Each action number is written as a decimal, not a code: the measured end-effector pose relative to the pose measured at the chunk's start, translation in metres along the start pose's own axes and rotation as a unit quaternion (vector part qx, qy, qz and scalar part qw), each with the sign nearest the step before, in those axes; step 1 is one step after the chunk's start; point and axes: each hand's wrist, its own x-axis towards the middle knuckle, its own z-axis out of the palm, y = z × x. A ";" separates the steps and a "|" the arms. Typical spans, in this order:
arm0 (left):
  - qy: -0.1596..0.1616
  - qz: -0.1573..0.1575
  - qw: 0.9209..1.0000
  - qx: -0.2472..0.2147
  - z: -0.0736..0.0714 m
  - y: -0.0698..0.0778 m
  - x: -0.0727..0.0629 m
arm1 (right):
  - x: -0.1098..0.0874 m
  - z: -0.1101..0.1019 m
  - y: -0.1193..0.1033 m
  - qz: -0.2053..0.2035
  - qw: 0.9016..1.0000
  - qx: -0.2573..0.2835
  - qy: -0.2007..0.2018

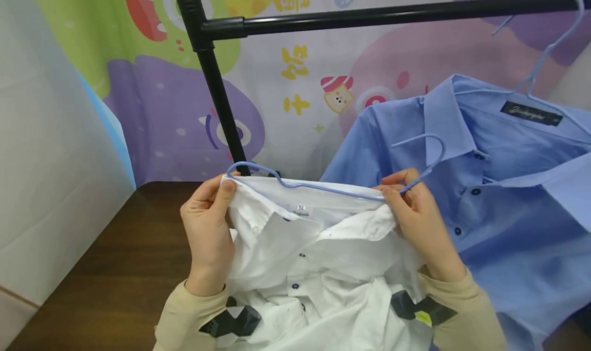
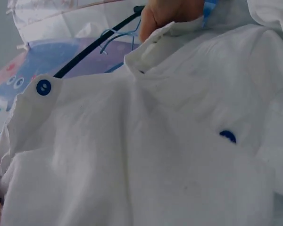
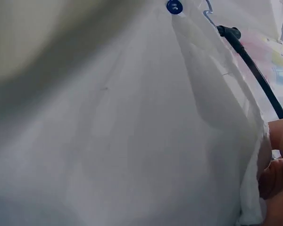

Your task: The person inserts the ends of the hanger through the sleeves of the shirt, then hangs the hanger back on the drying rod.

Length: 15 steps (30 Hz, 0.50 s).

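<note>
A white button-up shirt [image 1: 323,253] is held up by its collar in the head view, its small "M" label facing me. My left hand [image 1: 208,233] pinches the left collar corner between thumb and fingers, beside the bent end of a light blue hanger [image 1: 323,188]. The hanger runs along the inside of the collar, its hook curving up at the right. At the other collar end, my right hand [image 1: 415,220] grips cloth together with the hanger near the hook. White cloth [image 3: 132,117] fills most of the right wrist view, with fingers [image 3: 280,141] at its right edge.
A black rack [image 1: 369,20] stands behind the hands. From its bar hangs a blue shirt [image 1: 508,212] on another light blue hanger [image 1: 537,69], close beside my right hand. Dark wooden tabletop [image 1: 106,258] lies at left, before a printed cartoon curtain [image 1: 286,104].
</note>
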 end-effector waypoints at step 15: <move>0.016 -0.019 0.994 -0.104 0.006 0.008 -0.007 | 0.002 0.014 0.002 -0.074 0.979 0.169 0.084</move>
